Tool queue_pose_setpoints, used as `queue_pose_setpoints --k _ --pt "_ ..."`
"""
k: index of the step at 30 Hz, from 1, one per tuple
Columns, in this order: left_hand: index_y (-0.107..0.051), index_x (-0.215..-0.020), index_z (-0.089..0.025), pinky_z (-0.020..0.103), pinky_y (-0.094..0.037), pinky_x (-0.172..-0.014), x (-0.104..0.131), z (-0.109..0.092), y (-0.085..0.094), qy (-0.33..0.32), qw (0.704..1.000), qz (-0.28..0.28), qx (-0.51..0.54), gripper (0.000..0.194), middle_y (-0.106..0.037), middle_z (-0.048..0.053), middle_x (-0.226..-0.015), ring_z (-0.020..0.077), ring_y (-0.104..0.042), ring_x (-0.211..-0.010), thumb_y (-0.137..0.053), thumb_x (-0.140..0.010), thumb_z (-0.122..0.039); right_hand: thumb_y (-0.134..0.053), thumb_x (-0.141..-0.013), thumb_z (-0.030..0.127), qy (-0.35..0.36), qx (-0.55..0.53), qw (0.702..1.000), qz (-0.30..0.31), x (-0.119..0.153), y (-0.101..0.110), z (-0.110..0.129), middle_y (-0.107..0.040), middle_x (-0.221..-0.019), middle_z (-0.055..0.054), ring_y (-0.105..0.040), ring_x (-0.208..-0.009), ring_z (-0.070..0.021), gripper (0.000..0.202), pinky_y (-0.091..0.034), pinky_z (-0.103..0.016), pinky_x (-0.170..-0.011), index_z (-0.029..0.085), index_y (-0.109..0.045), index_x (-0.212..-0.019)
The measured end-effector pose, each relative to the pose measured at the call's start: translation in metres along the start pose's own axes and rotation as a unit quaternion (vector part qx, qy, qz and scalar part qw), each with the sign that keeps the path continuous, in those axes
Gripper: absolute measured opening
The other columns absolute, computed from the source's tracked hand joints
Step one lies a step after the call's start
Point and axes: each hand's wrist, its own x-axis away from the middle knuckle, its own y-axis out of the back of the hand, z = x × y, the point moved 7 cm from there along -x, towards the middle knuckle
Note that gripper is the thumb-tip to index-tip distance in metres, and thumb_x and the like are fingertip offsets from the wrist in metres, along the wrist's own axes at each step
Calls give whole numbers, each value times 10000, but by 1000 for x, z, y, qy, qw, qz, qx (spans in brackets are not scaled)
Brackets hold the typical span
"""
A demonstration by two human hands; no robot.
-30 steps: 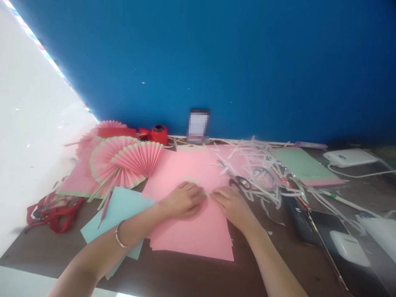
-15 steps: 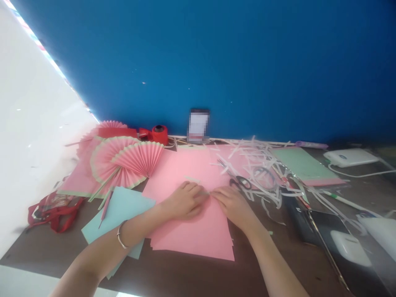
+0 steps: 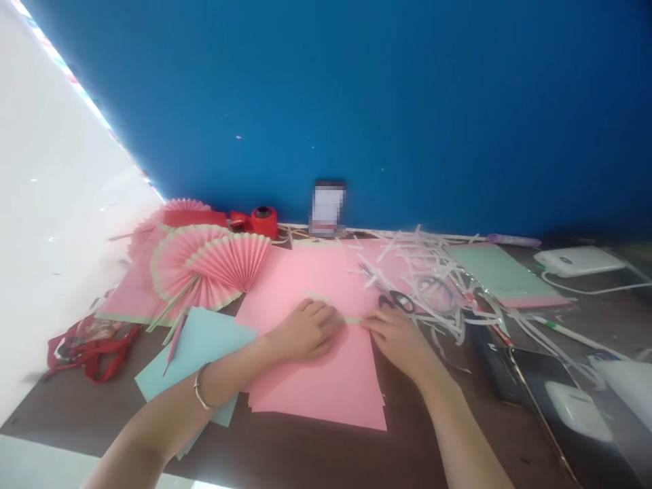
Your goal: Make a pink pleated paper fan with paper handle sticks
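My left hand lies on a stack of pink paper sheets and pinches one end of a thin pale green paper strip. The strip's other end is pinched by my right hand, a little to the right. The strip is stretched flat between both hands on the pink paper. A thin bracelet sits on my left wrist. Black-handled scissors lie just beyond my right hand.
Folded pink fans with green edges lie at the left. Light blue sheets, a red strap, a red tape roll, a heap of white paper strips, green paper, white devices and a dark tablet surround the work area.
My right hand has slid a little to the right, so more of the green strip shows between the hands. My left hand stays in place.
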Motion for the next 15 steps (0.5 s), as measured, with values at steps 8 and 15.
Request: queue_pose_setpoints --k 8,15 --pt "-482 -1216 -151 400 -303 -885 -1 -6 -2 -25 1000 -3 -14 381 -476 91 -1290 246 -419 -1045 -374 -875 -283 -426 -777 30 -9 20 1000 14 0 0 0 -647 -803 -30 -567 -761 -188 312 -413 -357 -808 218 -674 -799" --pt "-542 -1076 -133 392 -312 -837 -12 -13 2 -29 999 11 -12 330 -554 107 -1115 228 -434 -912 -410 -841 -323 -428 -784 37 -17 11 999 28 -1 -1 -1 -639 -803 -32 -569 -774 -187 309 -419 -342 -776 222 -675 -803"
